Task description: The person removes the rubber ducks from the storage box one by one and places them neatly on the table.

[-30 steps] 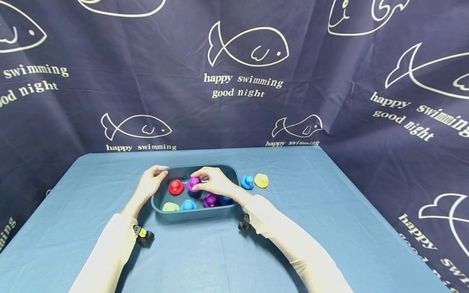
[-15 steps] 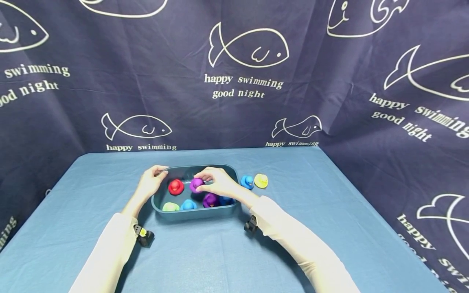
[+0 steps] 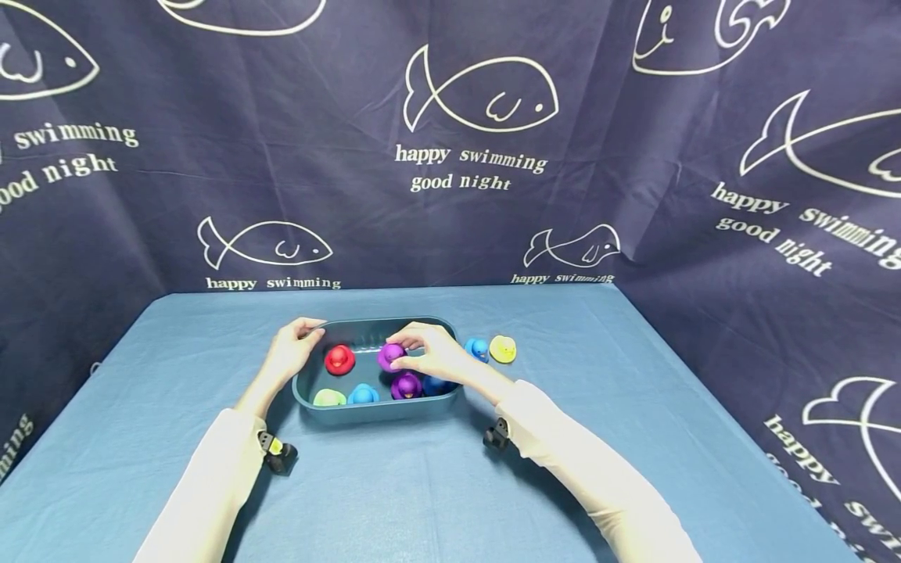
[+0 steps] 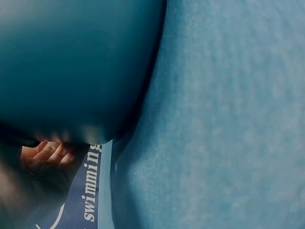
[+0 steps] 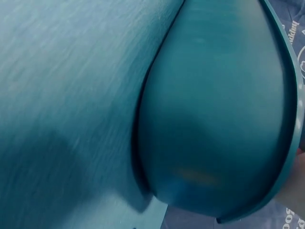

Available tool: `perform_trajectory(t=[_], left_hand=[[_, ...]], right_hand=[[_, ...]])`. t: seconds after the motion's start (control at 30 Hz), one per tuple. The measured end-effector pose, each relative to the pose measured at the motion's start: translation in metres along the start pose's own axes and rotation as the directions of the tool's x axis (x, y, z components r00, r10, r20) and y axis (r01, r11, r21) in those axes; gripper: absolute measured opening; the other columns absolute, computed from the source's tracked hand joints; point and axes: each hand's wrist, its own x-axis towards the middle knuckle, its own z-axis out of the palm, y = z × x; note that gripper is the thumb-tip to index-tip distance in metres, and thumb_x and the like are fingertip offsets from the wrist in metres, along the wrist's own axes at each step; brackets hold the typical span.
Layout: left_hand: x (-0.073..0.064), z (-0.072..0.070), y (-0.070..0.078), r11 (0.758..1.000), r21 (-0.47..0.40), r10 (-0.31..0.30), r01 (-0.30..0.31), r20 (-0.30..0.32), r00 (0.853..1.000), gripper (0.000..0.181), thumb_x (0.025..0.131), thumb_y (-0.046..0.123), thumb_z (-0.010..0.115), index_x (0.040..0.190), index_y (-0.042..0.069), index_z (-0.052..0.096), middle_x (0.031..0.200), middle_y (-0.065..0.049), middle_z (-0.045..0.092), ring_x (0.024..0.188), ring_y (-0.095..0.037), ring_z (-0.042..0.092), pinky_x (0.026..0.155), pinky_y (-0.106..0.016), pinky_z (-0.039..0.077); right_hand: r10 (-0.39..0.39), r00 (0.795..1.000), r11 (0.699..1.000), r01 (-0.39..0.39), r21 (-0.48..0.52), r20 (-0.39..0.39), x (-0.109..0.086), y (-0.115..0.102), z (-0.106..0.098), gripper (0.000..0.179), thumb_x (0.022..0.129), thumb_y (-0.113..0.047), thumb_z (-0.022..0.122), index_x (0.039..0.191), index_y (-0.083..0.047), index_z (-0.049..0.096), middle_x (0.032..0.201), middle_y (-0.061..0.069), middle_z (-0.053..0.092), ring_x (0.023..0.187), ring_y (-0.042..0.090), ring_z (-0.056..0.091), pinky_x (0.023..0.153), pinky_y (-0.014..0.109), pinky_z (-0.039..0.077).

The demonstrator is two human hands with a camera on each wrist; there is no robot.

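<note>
My right hand (image 3: 436, 352) reaches into the teal bin (image 3: 380, 412) and pinches a purple rubber duck (image 3: 390, 357) between thumb and fingers. Another purple duck (image 3: 405, 385) sits just in front of it, with a dark blue duck (image 3: 434, 385) at its right, partly covered by the wrist. A red duck (image 3: 340, 360) stands in the left half; a light green duck (image 3: 328, 398) and a blue duck (image 3: 363, 394) line the front wall. At the bin's back left corner, my left hand (image 3: 294, 348) grips the rim. The bin's outer wall (image 4: 71, 71) fills much of the left wrist view.
Outside the bin, by its right end, a blue duck (image 3: 477, 349) and a yellow duck (image 3: 503, 349) rest on the blue cloth-covered table (image 3: 633, 438). A dark curtain (image 3: 450, 219) printed with fish hangs behind and along the sides.
My right hand has moved the pinched purple duck rightward inside the bin, away from the red duck. The left hand stays at the bin's corner.
</note>
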Motion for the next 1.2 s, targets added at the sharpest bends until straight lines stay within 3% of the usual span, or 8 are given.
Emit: perform_trajectory(t=[0.3, 0.8, 1.2], left_hand=[[0.000, -0.002, 0.002, 0.999, 0.022, 0.029, -0.029, -0.005, 1.000, 0.028, 0.095, 0.017, 0.052, 0.117, 0.000, 0.061, 0.107, -0.022, 0.066, 0.099, -0.029, 0.058, 0.081, -0.033, 0.042], [-0.002, -0.001, 0.001, 1.000, 0.027, 0.017, -0.017, 0.001, 1.000, 0.029, 0.095, 0.017, 0.053, 0.118, 0.001, 0.061, 0.108, -0.022, 0.065, 0.098, -0.027, 0.057, 0.078, -0.031, 0.041], [-0.002, 0.000, 0.003, 0.999, 0.036, 0.005, -0.005, 0.001, 1.000, 0.030, 0.095, 0.017, 0.052, 0.119, 0.001, 0.060, 0.112, -0.023, 0.064, 0.103, -0.031, 0.057, 0.080, -0.033, 0.041]], right_hand=[[-0.001, 1.000, 1.000, 0.001, -0.007, -0.019, -0.007, 0.002, -0.011, 0.035, 0.080, -0.011, 0.074, 0.112, 0.000, 0.064, 0.107, 0.012, 0.065, 0.097, 0.023, 0.064, 0.086, 0.033, 0.051], [-0.009, 0.998, 1.000, 0.009, -0.005, -0.060, -0.018, 0.009, -0.025, 0.038, 0.079, -0.012, 0.075, 0.113, 0.000, 0.064, 0.104, 0.011, 0.067, 0.095, 0.022, 0.064, 0.086, 0.028, 0.050], [0.010, 0.998, 1.000, -0.010, 0.006, -0.069, -0.027, 0.010, -0.035, 0.038, 0.078, -0.011, 0.075, 0.112, 0.000, 0.065, 0.104, 0.012, 0.068, 0.095, 0.023, 0.064, 0.086, 0.034, 0.051]])
